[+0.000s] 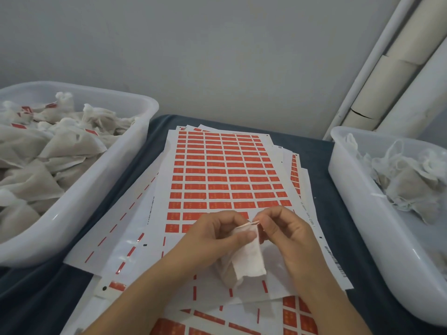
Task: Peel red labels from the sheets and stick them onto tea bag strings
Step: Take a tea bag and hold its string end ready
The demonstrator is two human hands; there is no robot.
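A sheet of red labels (225, 172) lies on top of a pile of sheets in the middle of the table. Over its near end my left hand (215, 235) grips the top of a white tea bag (249, 259), which hangs below the fingers. My right hand (280, 226) pinches a red label (254, 222) seen edge-on, right at the bag's top next to my left thumb. The bag's string is too thin to make out between the fingers.
A white tub (101, 189) on the left holds several tea bags with red labels on them. A second white tub (362, 204) on the right holds tea bags without labels. Used sheets (135, 238) with red leftover strips spread under the pile on the dark blue table cover (150, 141).
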